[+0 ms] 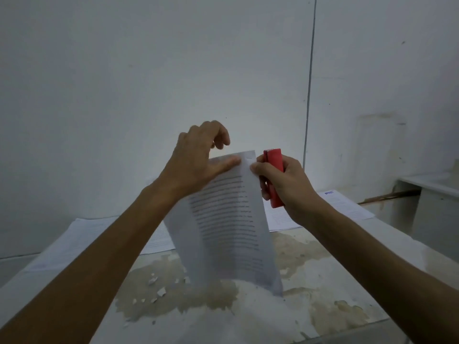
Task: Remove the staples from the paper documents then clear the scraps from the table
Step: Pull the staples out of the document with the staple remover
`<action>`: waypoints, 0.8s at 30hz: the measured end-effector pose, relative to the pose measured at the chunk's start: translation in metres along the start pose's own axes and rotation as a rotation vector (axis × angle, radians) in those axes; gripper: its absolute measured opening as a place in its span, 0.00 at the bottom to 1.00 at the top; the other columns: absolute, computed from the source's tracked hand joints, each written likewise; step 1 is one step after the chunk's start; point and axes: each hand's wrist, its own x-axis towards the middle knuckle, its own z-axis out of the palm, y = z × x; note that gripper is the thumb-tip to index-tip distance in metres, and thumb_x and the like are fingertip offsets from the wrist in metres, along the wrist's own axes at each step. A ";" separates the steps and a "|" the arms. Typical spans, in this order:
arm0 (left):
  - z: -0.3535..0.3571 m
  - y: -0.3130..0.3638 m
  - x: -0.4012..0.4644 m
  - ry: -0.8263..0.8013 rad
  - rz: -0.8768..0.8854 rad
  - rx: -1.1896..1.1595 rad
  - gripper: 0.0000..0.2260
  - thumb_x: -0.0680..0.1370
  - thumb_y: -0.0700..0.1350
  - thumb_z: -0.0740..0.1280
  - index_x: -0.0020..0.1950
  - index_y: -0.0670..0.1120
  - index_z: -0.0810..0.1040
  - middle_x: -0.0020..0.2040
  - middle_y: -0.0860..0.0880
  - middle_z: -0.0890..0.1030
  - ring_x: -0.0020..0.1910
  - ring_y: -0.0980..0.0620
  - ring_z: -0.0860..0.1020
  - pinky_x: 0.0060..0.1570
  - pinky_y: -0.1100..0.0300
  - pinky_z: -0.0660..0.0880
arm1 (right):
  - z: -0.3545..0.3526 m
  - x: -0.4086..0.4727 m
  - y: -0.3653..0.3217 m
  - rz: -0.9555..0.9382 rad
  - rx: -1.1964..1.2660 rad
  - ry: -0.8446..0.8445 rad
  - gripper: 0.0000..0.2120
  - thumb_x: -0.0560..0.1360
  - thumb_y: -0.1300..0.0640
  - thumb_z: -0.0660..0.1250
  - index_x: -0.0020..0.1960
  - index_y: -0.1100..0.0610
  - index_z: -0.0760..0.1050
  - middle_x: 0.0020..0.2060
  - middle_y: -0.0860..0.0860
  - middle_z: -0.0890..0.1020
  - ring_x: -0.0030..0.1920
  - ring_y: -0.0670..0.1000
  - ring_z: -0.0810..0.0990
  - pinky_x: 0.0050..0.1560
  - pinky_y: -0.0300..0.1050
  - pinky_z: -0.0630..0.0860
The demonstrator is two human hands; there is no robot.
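Document (228, 219), printed, held upright above table (323, 274): left hand (196, 162) pinches top edge, right hand (280, 180) grips red stapler (274, 177) and nips the corner; best kept taut, staple eased out gently, scraps (156, 286) cleared afterwards.

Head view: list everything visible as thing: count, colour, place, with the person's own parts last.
printed paper document: one, white, held upright over the table
red plastic stapler: one, red, in the right hand
flat paper sheets: several, white, along the table's far edge
torn paper scraps: several, white, near left on the table
stained table: one, white and brown, below
left hand: one, pinching the document's top
right hand: one, gripping the stapler, thumb on the document
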 end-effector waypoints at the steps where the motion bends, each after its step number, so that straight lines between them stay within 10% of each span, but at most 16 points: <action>1: 0.002 0.004 -0.001 0.069 0.001 0.055 0.12 0.74 0.60 0.68 0.48 0.55 0.71 0.45 0.57 0.75 0.44 0.56 0.72 0.49 0.59 0.65 | 0.001 0.001 -0.001 0.001 0.007 0.023 0.05 0.78 0.58 0.68 0.43 0.54 0.76 0.32 0.48 0.79 0.30 0.45 0.76 0.33 0.39 0.75; 7: 0.013 0.031 -0.007 0.107 -0.135 -0.337 0.05 0.77 0.49 0.69 0.47 0.48 0.81 0.40 0.56 0.82 0.39 0.58 0.80 0.40 0.70 0.73 | 0.005 0.004 -0.008 -0.038 0.077 0.059 0.02 0.76 0.56 0.70 0.45 0.54 0.79 0.34 0.49 0.80 0.32 0.45 0.77 0.33 0.40 0.75; 11: 0.016 0.034 -0.011 0.090 -0.324 -0.618 0.08 0.80 0.45 0.65 0.52 0.45 0.83 0.43 0.51 0.85 0.43 0.53 0.83 0.45 0.57 0.81 | 0.009 0.005 -0.007 -0.099 0.051 0.064 0.05 0.77 0.56 0.70 0.45 0.48 0.83 0.37 0.46 0.82 0.34 0.44 0.77 0.32 0.39 0.76; 24: 0.031 0.032 -0.027 0.076 -0.536 -0.843 0.06 0.79 0.44 0.67 0.48 0.44 0.83 0.40 0.49 0.84 0.38 0.52 0.82 0.41 0.60 0.80 | 0.012 0.003 0.007 -0.123 -0.112 0.106 0.06 0.74 0.57 0.73 0.47 0.55 0.77 0.37 0.43 0.79 0.38 0.43 0.76 0.35 0.35 0.72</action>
